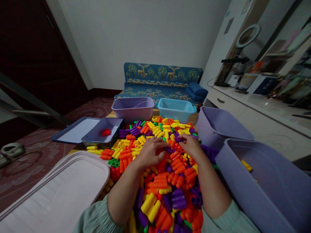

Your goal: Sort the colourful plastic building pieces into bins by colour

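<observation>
Box at left holds red pieces; our left hand curls over the heap of pieces, where most lie loose; our right hand bends narrowly there. We cannot tell whether either grips anything. Near right bin holds a yellow piece.

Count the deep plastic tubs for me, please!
4: a back purple tub beyond the blocks, a light-blue tub beside it, then a farther purple tub and a nearer purple tub along the right. Others may be hidden.
</observation>
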Motion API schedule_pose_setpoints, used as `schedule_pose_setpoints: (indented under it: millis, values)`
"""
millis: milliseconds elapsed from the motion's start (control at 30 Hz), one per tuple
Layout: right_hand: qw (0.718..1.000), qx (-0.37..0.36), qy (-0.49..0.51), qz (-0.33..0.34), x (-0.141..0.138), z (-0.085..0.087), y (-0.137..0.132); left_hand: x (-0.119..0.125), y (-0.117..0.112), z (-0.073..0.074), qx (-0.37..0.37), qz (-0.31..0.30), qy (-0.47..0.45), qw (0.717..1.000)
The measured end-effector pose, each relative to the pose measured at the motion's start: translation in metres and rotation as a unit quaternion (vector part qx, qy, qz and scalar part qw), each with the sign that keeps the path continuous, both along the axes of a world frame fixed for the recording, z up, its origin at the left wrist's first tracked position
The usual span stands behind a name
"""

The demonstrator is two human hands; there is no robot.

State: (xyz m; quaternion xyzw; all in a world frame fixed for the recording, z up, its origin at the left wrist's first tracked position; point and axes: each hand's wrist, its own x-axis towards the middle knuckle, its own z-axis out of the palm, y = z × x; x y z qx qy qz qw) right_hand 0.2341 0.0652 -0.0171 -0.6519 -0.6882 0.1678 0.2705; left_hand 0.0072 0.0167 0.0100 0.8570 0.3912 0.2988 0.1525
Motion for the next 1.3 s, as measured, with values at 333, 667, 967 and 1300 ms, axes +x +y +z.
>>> schedule_pose_setpoints:
  millis: [333, 667, 967, 1300]
  values:
    - [0.998, 0.030, 0.032, 0.055, -0.016, 0.022, -0.013, -0.002, 0.006, -0.009, -0.037, 0.040, -0.146, 0.988]
    - [0.942, 0.011, 0.296, 0.158, -0.063, 0.065, -0.044, -0.004, 0.014, -0.017, -0.134, 0.083, -0.354, 0.922]
    - [0.951, 0.064, 0.190, 0.235, -0.076, 0.067, -0.051, -0.008, 0.009, -0.011, -0.130, 0.080, -0.368, 0.917]
    - [0.944, -0.037, 0.253, 0.208, -0.081, 0.066, -0.055, -0.008, 0.010, -0.013, -0.116, 0.086, -0.356, 0.923]
